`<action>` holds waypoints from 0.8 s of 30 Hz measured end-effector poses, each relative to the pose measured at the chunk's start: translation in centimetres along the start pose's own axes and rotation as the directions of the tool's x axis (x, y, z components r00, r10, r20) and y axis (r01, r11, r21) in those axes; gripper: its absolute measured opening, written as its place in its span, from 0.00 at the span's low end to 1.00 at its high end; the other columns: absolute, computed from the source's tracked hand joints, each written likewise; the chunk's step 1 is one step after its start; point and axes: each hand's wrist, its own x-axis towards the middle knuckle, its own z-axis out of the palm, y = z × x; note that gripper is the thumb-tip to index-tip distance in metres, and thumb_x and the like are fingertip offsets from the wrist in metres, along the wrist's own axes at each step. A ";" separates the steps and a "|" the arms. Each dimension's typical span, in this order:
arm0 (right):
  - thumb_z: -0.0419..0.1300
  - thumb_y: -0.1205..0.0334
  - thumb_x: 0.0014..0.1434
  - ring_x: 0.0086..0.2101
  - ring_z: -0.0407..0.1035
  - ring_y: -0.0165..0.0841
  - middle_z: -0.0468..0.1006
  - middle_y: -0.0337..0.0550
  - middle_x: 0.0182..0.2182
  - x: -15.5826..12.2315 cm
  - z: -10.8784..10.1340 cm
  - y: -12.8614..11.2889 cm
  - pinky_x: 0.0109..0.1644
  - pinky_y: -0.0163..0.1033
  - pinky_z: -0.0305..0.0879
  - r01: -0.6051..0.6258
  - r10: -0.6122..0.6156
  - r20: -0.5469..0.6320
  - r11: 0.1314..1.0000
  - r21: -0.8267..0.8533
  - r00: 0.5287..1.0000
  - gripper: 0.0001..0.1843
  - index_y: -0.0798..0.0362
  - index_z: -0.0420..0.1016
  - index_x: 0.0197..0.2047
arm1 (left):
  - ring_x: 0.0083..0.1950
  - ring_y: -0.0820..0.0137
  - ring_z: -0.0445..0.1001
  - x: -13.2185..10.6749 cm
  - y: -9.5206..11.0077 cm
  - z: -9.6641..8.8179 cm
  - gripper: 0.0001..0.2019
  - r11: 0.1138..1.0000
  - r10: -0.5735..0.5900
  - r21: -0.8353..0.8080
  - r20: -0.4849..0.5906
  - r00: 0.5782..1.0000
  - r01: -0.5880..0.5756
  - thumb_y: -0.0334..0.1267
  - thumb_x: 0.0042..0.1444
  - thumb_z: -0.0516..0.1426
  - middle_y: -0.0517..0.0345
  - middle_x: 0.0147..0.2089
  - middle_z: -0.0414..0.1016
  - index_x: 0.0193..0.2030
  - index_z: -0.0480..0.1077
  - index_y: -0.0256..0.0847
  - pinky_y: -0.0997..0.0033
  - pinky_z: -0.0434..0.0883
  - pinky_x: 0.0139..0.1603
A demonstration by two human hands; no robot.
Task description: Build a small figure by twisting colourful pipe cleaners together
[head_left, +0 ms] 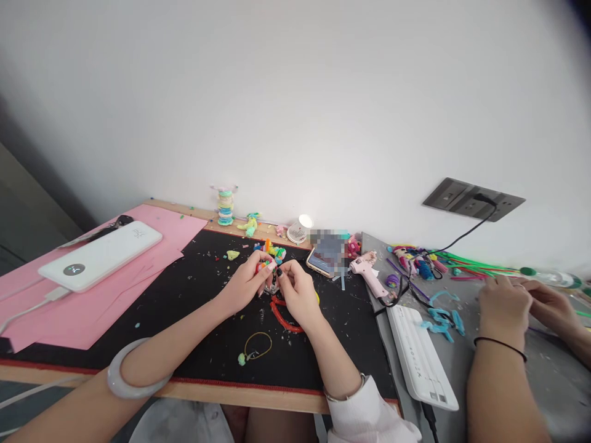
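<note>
- Between the fingertips of the left hand point(249, 282) is a small colourful piece point(261, 267), with some red and green showing; most of it is covered by the fingers.
- The left thumb and fingers pinch this piece. The right hand point(298, 292) is just beside it on the right, with its fingers bent and close together; whether they also pinch something, I cannot tell.
- As I judge, the handwork is under way, because the piece is held and not laid down. How much of it is finished, and how much is left, I cannot tell.
- Just beyond the grip lies a fuzzy bundle point(279, 252); farther beyond and to the left, a yellow-green figure point(250, 225) looks already complete.
- Nearer to the body than the grip, a red strip point(282, 321) curves on the black mat point(217, 363), and nearer again rests a thin loop point(271, 345).
</note>
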 end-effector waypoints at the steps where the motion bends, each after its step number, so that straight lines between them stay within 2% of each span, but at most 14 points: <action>1: 0.47 0.62 0.59 0.22 0.57 0.27 0.64 0.35 0.22 0.0 0.0 0.0 0.27 0.32 0.53 0.006 -0.006 0.001 1.000 -0.014 1.000 0.06 0.52 0.61 0.31 | 0.19 0.75 0.62 0.0 -0.1 0.0 0.11 1.000 -0.003 -0.005 -0.002 1.000 0.003 0.46 0.60 0.45 0.65 0.24 0.67 0.40 0.57 0.41 0.73 0.61 0.24; 10: 0.47 0.64 0.58 0.23 0.59 0.28 0.64 0.36 0.23 -0.2 0.1 -0.2 0.28 0.33 0.54 0.045 -0.044 0.013 0.995 -0.087 0.999 0.05 0.51 0.61 0.31 | 0.18 0.76 0.60 -0.2 0.3 0.1 0.11 1.000 -0.011 0.022 -0.023 1.000 0.011 0.46 0.59 0.47 0.68 0.20 0.60 0.34 0.58 0.41 0.75 0.60 0.22; 15: 0.47 0.65 0.58 0.24 0.61 0.30 0.65 0.36 0.22 0.1 -0.3 0.4 0.29 0.33 0.54 0.033 -0.042 -0.073 0.992 -0.125 0.996 0.05 0.51 0.61 0.32 | 0.18 0.77 0.58 0.1 -0.4 0.0 0.12 0.999 -0.045 -0.012 -0.002 0.999 0.045 0.47 0.56 0.51 0.68 0.20 0.61 0.38 0.60 0.40 0.75 0.60 0.22; 19: 0.46 0.64 0.59 0.25 0.62 0.31 0.67 0.38 0.24 0.2 -1.0 0.6 0.31 0.34 0.55 0.015 -0.049 -0.181 0.982 -0.187 0.982 0.06 0.51 0.61 0.33 | 0.19 0.77 0.59 0.3 -0.8 -0.1 0.12 0.998 -0.060 -0.015 -0.009 0.998 0.059 0.47 0.54 0.52 0.67 0.20 0.61 0.36 0.62 0.40 0.76 0.59 0.23; 21: 0.46 0.64 0.59 0.25 0.63 0.31 0.68 0.39 0.24 0.3 -1.3 0.7 0.31 0.35 0.56 -0.009 -0.054 -0.264 0.973 -0.231 0.963 0.06 0.52 0.63 0.33 | 0.19 0.76 0.59 0.3 -0.8 -0.3 0.12 0.998 -0.069 -0.004 -0.038 0.997 0.069 0.48 0.53 0.52 0.67 0.20 0.60 0.35 0.63 0.40 0.76 0.59 0.23; 24: 0.49 0.63 0.57 0.25 0.64 0.31 0.70 0.39 0.23 0.5 -1.8 1.3 0.31 0.35 0.57 -0.036 -0.058 -0.337 0.963 -0.266 0.940 0.06 0.52 0.65 0.31 | 0.20 0.76 0.58 0.3 -0.8 -0.5 0.13 0.996 -0.076 0.042 -0.146 0.986 0.082 0.48 0.54 0.51 0.68 0.20 0.57 0.38 0.64 0.40 0.75 0.58 0.23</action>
